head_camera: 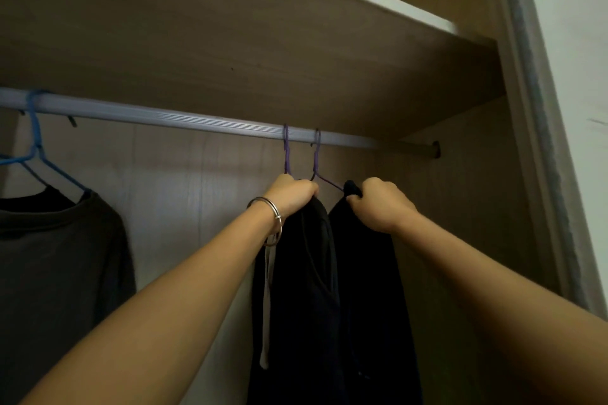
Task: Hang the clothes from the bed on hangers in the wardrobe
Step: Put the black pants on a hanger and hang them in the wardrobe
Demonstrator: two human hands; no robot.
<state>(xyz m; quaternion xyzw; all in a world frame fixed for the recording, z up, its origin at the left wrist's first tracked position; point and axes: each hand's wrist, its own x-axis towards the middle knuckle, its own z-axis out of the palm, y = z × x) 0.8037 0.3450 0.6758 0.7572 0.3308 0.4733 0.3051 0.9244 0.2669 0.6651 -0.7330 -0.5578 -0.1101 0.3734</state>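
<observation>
Filling the view is the wardrobe point(184, 174) interior, with a wooden shelf point(230, 43) overhead and a ribbed metal rail point(164, 115) running beneath it. At the left a dark grey T-shirt point(59, 256) hangs from a blue hanger point(36, 141). Nearer the right end, two black garments hang side by side, touching: the left black garment point(302, 289) and the right black garment point(371, 289). Both bare forearms reach up and forward. The left grip point(291, 196) is curled over the top of the left black garment, just under its purple hanger point(286, 148). The right grip point(378, 204), knuckles up, bunches the right black garment's top edge at the arm of the second purple hanger point(316, 154). A silver bangle point(274, 214) circles the left wrist; a pale drawstring point(266, 306) dangles below.
</observation>
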